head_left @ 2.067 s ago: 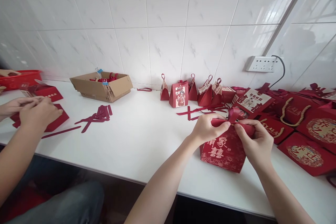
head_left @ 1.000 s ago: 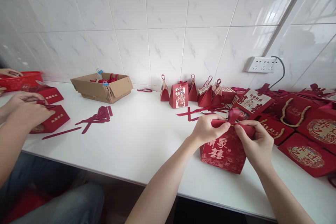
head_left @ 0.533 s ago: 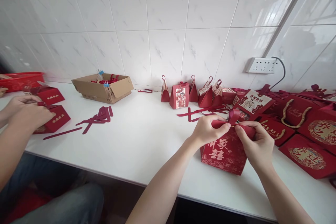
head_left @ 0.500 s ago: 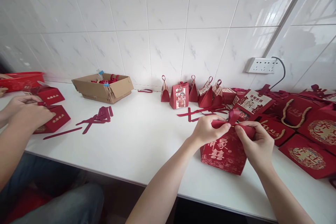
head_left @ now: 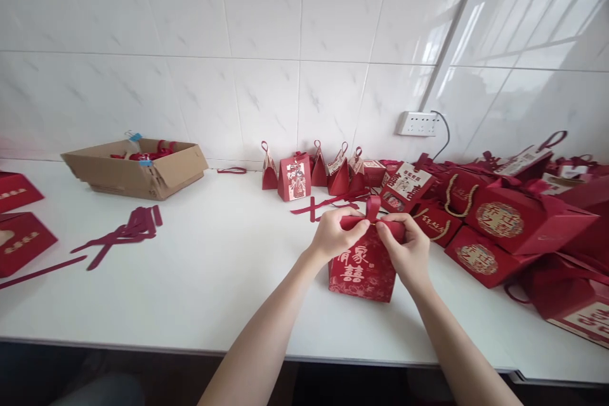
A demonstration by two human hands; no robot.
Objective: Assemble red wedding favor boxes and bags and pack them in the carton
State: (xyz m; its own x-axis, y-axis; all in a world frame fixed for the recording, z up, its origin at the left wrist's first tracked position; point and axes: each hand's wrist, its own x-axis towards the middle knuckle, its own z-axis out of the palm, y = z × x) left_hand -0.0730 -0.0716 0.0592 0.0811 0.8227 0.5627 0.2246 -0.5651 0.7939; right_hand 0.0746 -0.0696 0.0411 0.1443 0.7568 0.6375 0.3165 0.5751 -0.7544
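A red gift box [head_left: 364,273] with pale printed characters stands upright on the white table in front of me. At its top a dark red ribbon loop [head_left: 373,208] sticks up between my hands. My left hand [head_left: 339,233] is closed on the left part of the box's top edge, thumb beside the loop's base. On the right part of the same edge my right hand [head_left: 404,246] is closed, its thumb pressing close to the other thumb. The fingers behind the box top are mostly hidden.
Small red pyramid boxes [head_left: 269,174] stand by the tiled wall, with loose ribbon strips [head_left: 314,206] before them. Red gift boxes [head_left: 504,219] pile up at right. A cardboard box [head_left: 176,181] with red ribbons and a ribbon pile [head_left: 137,225] lie at left. A power strip [head_left: 417,124] hangs on the wall.
The view has turned to the right, so the co-worker's hands at left have gone out of frame. Both my hands keep their hold at the top of the gift box.
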